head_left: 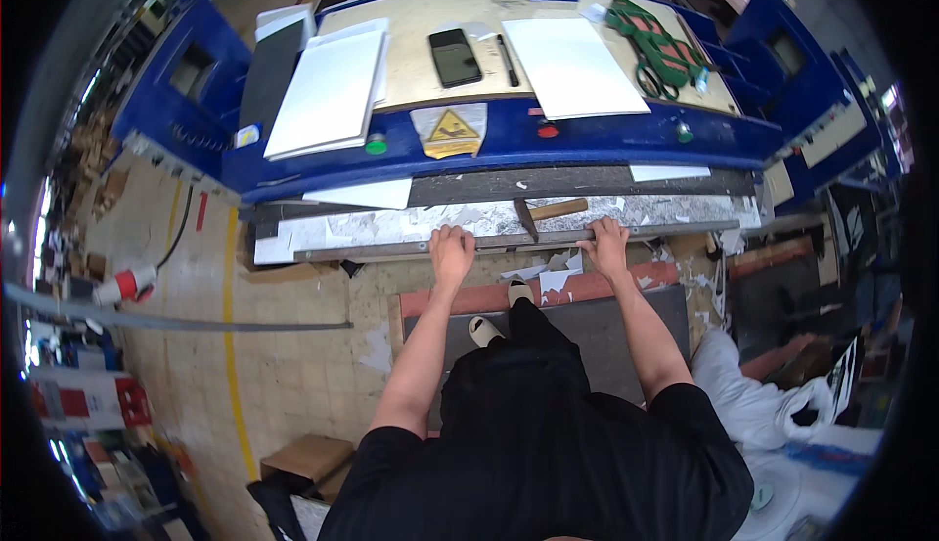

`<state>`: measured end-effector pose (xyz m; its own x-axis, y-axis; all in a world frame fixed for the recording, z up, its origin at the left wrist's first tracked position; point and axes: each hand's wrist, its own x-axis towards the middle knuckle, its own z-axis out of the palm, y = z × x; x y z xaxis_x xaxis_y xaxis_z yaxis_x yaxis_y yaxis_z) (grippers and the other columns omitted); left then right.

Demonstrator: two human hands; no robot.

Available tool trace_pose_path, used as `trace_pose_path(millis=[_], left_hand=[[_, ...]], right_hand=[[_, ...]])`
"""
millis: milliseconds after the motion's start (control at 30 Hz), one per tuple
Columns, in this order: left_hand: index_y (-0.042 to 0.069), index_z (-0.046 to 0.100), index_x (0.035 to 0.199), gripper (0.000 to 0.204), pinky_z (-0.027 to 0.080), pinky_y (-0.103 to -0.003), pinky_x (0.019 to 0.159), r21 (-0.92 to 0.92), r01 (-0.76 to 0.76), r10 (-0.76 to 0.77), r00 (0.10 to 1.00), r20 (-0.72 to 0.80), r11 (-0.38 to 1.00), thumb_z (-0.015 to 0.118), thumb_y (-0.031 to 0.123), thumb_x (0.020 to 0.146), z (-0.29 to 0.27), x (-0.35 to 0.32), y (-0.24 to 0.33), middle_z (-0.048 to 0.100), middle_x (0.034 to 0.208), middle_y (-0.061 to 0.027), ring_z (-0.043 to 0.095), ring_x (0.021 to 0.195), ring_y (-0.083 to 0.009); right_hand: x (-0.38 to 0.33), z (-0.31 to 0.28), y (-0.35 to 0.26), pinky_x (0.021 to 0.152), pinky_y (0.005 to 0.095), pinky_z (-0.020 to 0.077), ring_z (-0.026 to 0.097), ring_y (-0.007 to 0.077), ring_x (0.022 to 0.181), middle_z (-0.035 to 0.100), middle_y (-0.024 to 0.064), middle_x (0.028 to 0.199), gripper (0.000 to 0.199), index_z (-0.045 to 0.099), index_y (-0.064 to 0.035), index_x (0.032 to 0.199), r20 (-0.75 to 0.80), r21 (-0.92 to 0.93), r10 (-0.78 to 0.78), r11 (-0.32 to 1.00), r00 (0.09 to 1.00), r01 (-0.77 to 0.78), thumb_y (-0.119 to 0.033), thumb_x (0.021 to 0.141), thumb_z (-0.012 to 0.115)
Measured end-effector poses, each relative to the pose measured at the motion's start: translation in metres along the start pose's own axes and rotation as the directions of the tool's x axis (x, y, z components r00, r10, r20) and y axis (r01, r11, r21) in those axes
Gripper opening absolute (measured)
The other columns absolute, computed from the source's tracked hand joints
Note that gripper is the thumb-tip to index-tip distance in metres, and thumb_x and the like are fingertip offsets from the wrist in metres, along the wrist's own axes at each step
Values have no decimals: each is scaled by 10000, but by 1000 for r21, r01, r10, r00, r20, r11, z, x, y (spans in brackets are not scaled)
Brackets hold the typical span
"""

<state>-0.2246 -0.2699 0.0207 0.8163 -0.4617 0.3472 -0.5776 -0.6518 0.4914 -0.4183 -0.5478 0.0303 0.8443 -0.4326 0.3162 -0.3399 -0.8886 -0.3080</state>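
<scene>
While the person stands facing the blue machine (323,169), both hands hold the long grey bar (381,249) that runs from nine to three o'clock along its near edge. The left hand (452,250) is closed over the bar with its fingers curled, and the right hand (608,244) grips it likewise, farther toward three o'clock (how tightly either one squeezes, I cannot tell). Between them lies a hammer (562,209) with a wooden handle, at two o'clock from the left hand and ten from the right. At twelve o'clock from the left hand are a yellow sign (450,130) and, beyond it, a black phone (456,58) near a pen (508,60). White sheets (328,91) lie at eleven o'clock from that hand; torn paper (556,279) lies below the bar, at eight from the right hand.
</scene>
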Motion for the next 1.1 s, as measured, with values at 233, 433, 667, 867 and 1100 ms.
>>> trace_pose_path(millis=[233, 433, 667, 867, 1100], left_hand=[[43, 668, 841, 193, 424, -461, 823, -10, 35, -34, 991, 133, 999, 588, 218, 840, -2, -18, -1, 608, 894, -143, 540, 891, -348], [46, 671, 784, 241, 461, -460, 775, 59, 242, -240, 843, 481, 969, 604, 273, 830, -13, -19, -2, 642, 828, -160, 578, 837, -364], [11, 609, 718, 375, 479, -462, 677, -6, -68, 67, 958, 278, 998, 616, 363, 847, 27, 76, 29, 634, 738, -179, 606, 740, -376], [-12, 608, 856, 389, 518, -476, 759, 195, 171, -248, 825, 508, 966, 583, 375, 875, 65, 95, 41, 663, 827, -216, 645, 860, -385], [-26, 604, 937, 321, 517, -497, 781, 188, 218, -288, 755, 590, 958, 531, 282, 887, 69, 97, 28, 664, 908, -255, 648, 868, -414]], right_hand=[[-21, -4, 5, 842, 425, 332, 498, 277, 989, 541, 80, 973, 385, 627, -66, 955, 65, 67, 44, 997, 997, -48, -336, 712, 757], [-35, -26, -21, 863, 427, 341, 488, 270, 1032, 549, 78, 1024, 292, 645, -87, 954, 228, 119, 93, 985, 969, -122, -303, 772, 719], [-42, 13, -31, 879, 427, 362, 481, 269, 1016, 508, 72, 1033, 302, 592, -92, 981, 470, 40, -255, 962, 845, 269, -244, 740, 694], [-30, 5, -22, 875, 410, 389, 525, 251, 978, 545, 76, 979, 309, 567, -106, 997, 495, 110, -402, 909, 770, 403, -288, 769, 670], [-10, -42, -52, 730, 439, 490, 614, 346, 887, 636, 147, 939, 286, 605, -48, 949, 508, 347, 162, 860, 846, -374, -302, 840, 678]])
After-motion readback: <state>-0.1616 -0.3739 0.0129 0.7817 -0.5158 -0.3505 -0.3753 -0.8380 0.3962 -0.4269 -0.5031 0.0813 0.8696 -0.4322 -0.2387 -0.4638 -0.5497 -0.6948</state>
